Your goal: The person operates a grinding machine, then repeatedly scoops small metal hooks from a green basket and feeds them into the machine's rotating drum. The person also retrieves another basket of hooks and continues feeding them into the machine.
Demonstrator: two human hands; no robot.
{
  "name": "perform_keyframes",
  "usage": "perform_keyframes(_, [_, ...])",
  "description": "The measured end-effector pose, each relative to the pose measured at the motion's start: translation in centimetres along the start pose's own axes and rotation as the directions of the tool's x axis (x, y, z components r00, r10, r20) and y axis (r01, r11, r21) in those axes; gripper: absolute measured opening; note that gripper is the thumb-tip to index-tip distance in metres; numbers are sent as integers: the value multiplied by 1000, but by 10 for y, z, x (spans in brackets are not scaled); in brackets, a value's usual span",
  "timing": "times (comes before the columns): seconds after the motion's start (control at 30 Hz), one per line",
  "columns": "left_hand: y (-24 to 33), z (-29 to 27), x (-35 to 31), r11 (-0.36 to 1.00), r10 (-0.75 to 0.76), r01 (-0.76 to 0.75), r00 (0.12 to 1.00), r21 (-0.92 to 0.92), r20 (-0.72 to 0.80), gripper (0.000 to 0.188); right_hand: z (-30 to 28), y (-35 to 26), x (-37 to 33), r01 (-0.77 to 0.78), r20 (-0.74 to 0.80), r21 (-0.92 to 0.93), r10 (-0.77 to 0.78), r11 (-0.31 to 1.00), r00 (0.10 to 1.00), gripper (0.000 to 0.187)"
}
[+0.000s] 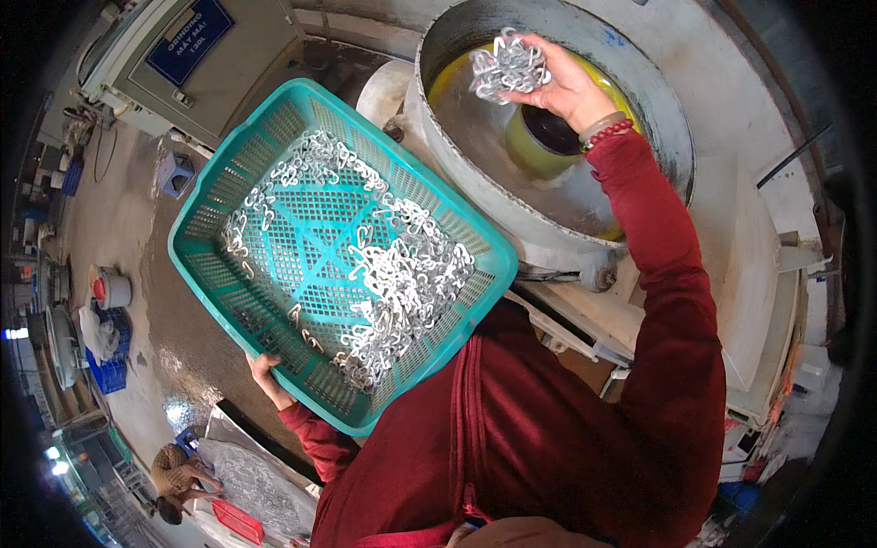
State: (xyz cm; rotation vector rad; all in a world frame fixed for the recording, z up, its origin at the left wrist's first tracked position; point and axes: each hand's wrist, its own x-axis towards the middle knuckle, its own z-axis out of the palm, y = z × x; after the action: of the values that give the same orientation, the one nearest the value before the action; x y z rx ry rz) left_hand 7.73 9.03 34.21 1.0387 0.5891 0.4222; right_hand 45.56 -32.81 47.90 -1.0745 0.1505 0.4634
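Observation:
My left hand (267,374) grips the near-left edge of a turquoise plastic basket (320,239) with mesh sides and bottom. The basket is tilted against my front. Many small silvery metal hooks (402,283) lie in it, heaped mostly toward the right side, with thinner rows along the far and left sides. My right hand (568,87) is closed around a clump of similar hooks (508,68), held above a large round metal tub (585,29). Inside the tub stands a yellowish-green central column (534,151) with a dark top.
A beige cabinet (219,73) with a blue sign stands at the far left of the tub. Blue crates (110,352) and a white bucket (111,288) are on the floor to the left. A crouching person (178,475) is near a red basket (237,521) at the lower left.

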Motion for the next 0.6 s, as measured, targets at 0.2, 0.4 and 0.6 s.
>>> perform_keyframes(0.2, [5,21,-10,999,29,-28,999,32,-40,64,-55,-17,100,155,-326,336,-39,929,944,23])
perform_keyframes(0.4, [2,20,-10,998,32,-29,999,58,-40,67,-135,-63,101,448,-360,81,-393,890,846,29])
perform_keyframes(0.6, [-7,-9,-3,994,34,-19,990,109,-135,62,-200,-104,25,178,-421,-559,-462,810,781,18])
